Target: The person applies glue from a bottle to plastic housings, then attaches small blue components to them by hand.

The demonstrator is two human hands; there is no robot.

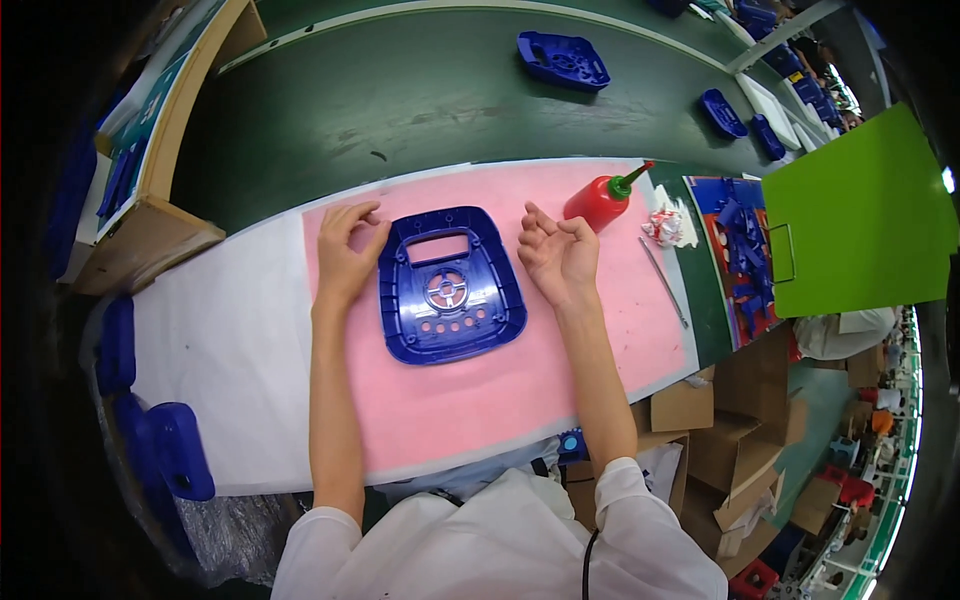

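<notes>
A dark blue plastic housing [490, 292] lies on the pink sheet with its ribbed inside facing up. It has a rectangular window, a round spoked opening and a row of small holes. My left hand [346, 258] is at the housing's upper left edge, thumb and fingers apart and nothing held. Whether the thumb touches the rim, I cannot tell. To the right of the housing hovers my right hand [562, 258], palm turned up, fingers loosely bent and holding nothing. Just beyond it a red squeeze bottle [598, 203] with a green nozzle lies tilted.
Crumpled tissue [664, 228] and a thin metal tool [666, 283] lie on the right of the pink sheet [450, 420]. Farther right are small blue parts [742, 250] and a green panel [860, 220]. Another blue housing [563, 60] sits on the green conveyor [400, 90].
</notes>
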